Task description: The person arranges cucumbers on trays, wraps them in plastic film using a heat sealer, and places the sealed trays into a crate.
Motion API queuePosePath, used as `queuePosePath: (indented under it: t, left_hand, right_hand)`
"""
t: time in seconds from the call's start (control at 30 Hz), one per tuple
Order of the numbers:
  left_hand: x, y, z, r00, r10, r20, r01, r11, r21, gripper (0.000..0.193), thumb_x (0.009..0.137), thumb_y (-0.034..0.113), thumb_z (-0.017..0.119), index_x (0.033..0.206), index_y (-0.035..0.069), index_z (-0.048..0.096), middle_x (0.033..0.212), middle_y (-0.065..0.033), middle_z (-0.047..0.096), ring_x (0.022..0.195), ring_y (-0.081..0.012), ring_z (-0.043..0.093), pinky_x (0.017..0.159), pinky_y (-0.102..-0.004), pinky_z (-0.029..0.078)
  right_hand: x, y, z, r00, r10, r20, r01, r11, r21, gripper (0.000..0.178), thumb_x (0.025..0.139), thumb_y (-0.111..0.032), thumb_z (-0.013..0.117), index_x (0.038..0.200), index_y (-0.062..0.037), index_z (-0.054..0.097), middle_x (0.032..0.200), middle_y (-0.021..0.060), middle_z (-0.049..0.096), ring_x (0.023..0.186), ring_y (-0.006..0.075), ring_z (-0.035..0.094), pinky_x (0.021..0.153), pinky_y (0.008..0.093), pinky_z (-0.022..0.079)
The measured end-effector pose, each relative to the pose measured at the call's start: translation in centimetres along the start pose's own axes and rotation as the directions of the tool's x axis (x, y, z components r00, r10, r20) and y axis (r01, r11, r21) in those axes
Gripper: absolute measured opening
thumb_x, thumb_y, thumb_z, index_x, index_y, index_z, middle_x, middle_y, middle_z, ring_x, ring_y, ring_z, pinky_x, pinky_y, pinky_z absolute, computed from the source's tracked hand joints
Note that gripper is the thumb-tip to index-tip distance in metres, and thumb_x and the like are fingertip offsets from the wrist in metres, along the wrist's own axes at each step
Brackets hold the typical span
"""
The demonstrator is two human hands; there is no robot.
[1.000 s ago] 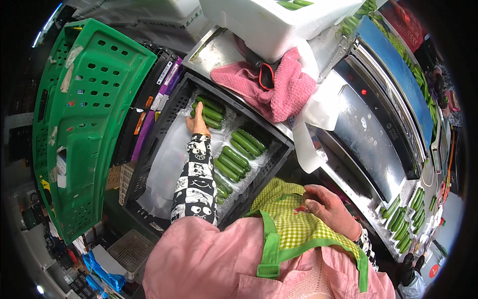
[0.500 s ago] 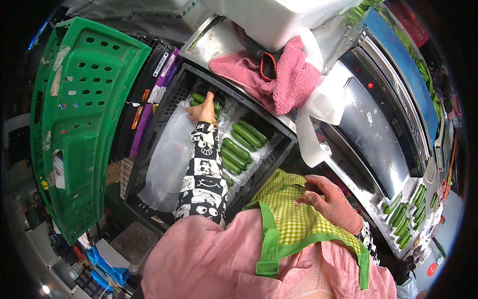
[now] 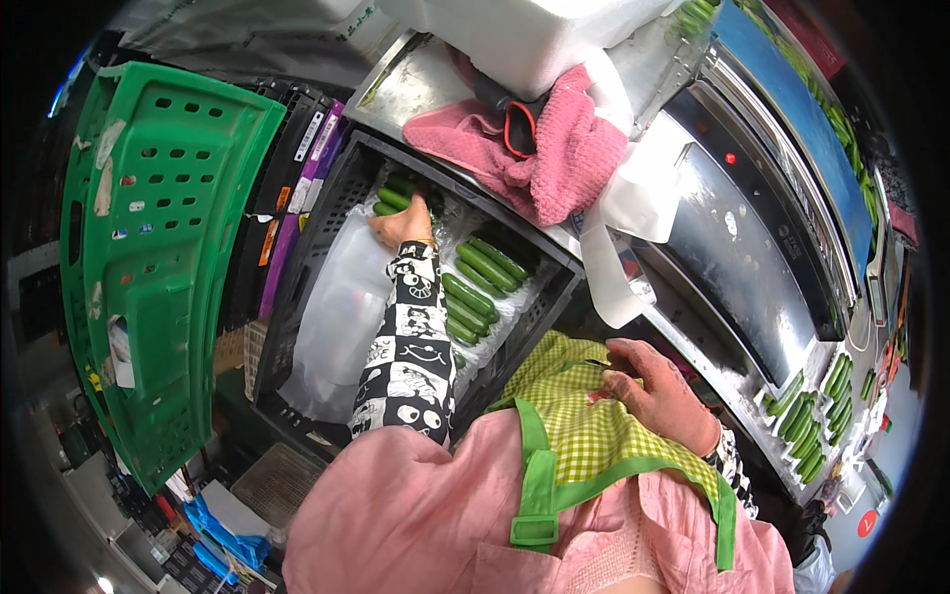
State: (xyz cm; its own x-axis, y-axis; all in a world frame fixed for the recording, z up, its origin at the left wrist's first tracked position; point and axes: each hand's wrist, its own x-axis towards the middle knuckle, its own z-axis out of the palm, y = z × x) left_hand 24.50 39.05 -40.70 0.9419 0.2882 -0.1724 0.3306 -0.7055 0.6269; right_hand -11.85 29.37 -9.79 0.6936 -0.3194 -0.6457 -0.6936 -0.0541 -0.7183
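Observation:
My left hand point(image 3: 406, 227) reaches down into a black plastic crate point(image 3: 297, 252) at the centre left. Its thumb and fingers are around the near end of a pack of green cucumbers point(image 3: 392, 199) in the crate's far corner; the fingertips are partly hidden. More cucumbers point(image 3: 475, 294) lie in rows on clear wrapping to the right of my forearm. A translucent plastic sheet point(image 3: 336, 307) covers the crate's left part. My right hand point(image 3: 665, 399) rests by the green checked apron point(image 3: 604, 431), fingers loosely bent, thumb apart, nothing visible in it.
A green perforated crate point(image 3: 168, 247) stands at left beside stacked black crates. A pink towel point(image 3: 579, 148) lies on the metal counter below a white foam box point(image 3: 534, 35). Right of it is a steel machine point(image 3: 722, 228) with a white film strip point(image 3: 609, 267). Packed cucumbers point(image 3: 802, 431) lie beyond.
My left hand has drawn back slightly toward me, its fingers lower over the cucumbers. My right hand stays in about the same place. The whole view has shifted a little.

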Motion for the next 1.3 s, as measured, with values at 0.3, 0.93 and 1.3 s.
queuePosePath:
  t: [0.3, 0.93, 1.3]
  left_hand:
    - [1.4, -3.3, -0.1, 0.933, 0.221, 0.284, -0.31, 0.894, 0.324, 0.071, 0.076, 0.031, 0.081, 0.122, -0.014, 0.053, 0.12, -0.0287, 0.064, 0.108, -0.0375, 0.064, 0.093, -0.0455, 0.051]
    - [-12.3, 12.2, -11.9, 0.58, 0.814, -0.027, -0.767, 0.534, -0.356, 0.037, 0.098, 0.019, 0.064, 0.121, -0.01, 0.064, 0.123, -0.0205, 0.067, 0.105, -0.0269, 0.064, 0.098, -0.0362, 0.048]
    - [-54.9, 24.2, -13.9, -0.662, 0.65, 0.373, -0.424, 0.085, -0.902, 0.021, 0.095, 0.002, 0.066, 0.115, -0.002, 0.064, 0.107, -0.011, 0.065, 0.1, -0.018, 0.066, 0.089, -0.0292, 0.054]
  right_hand:
    - [-1.8, 2.2, 0.4, 0.961, -0.232, -0.152, 0.201, 0.96, -0.192, 0.052, 0.096, -0.039, 0.059, 0.127, 0.0023, 0.056, 0.121, 0.0256, 0.061, 0.117, 0.0404, 0.059, 0.102, 0.0439, 0.046]
    - [-17.4, 30.6, -7.7, 0.356, 0.691, -0.629, 0.473, 0.447, 0.759, 0.018, 0.09, -0.009, 0.054, 0.079, 0.004, 0.062, 0.072, 0.0129, 0.066, 0.058, 0.0191, 0.066, 0.047, 0.0328, 0.054]
    - [-17.2, 37.0, -10.2, 0.303, 0.326, -0.895, -0.039, 0.943, 0.33, 0.023, 0.086, -0.012, 0.056, 0.071, 0.0045, 0.061, 0.065, 0.0154, 0.066, 0.055, 0.0212, 0.063, 0.049, 0.0334, 0.049]
